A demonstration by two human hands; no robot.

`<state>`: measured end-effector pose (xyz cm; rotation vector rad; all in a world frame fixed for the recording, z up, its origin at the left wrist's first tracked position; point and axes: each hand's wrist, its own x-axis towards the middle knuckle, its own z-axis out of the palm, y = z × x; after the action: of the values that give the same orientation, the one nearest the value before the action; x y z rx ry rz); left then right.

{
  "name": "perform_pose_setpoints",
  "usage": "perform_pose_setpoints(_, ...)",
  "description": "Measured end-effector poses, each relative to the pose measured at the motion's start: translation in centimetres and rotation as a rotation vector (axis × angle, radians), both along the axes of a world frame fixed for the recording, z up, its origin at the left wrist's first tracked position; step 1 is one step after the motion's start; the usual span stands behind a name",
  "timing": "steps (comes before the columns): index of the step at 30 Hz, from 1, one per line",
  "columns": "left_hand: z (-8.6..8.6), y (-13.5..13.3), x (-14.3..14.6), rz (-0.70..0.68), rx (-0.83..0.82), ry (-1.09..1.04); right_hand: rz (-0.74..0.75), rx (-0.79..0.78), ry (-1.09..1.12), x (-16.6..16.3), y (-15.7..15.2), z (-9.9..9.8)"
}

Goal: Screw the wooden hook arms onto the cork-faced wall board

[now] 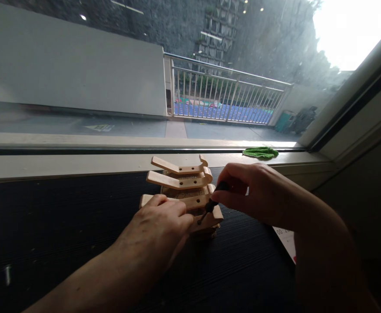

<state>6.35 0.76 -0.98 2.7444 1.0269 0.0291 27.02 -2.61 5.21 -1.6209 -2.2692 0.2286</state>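
Several pale wooden hooks (pixel 177 181) with drilled holes lie side by side across a wooden base (pixel 190 193) on the dark table. My left hand (pixel 166 221) is closed over the nearest hooks, pressing them from the left, and hides much of the front one. My right hand (pixel 242 187) grips a screwdriver (pixel 221 190) with a dark handle. Its shaft slants down to the left, and the tip meets a hole at the right part of the front hook (pixel 211 217). Whether a screw sits under the tip is hard to see.
A loose screw (pixel 8 275) lies on the black table (pixel 63 226) at the left. On the white windowsill (pixel 223 160) rests a green cloth (pixel 260 152). A printed white sheet (pixel 284 243) is partly hidden beneath my right arm. The window glass rises behind the sill.
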Motion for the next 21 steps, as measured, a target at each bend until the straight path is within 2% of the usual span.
perform_pose_setpoints(6,-0.02,0.13,0.11,-0.028,0.020,0.009,-0.007,0.005,0.020,-0.06,-0.21,-0.05)
perform_pose_setpoints(13,0.08,0.10,0.01,-0.024,0.014,-0.014,0.093,-0.078,0.075,-0.10,-0.29,-0.07)
perform_pose_setpoints(21,-0.13,0.12,-0.12,-0.032,0.017,-0.030,0.036,-0.064,0.028,-0.19,-0.22,-0.05)
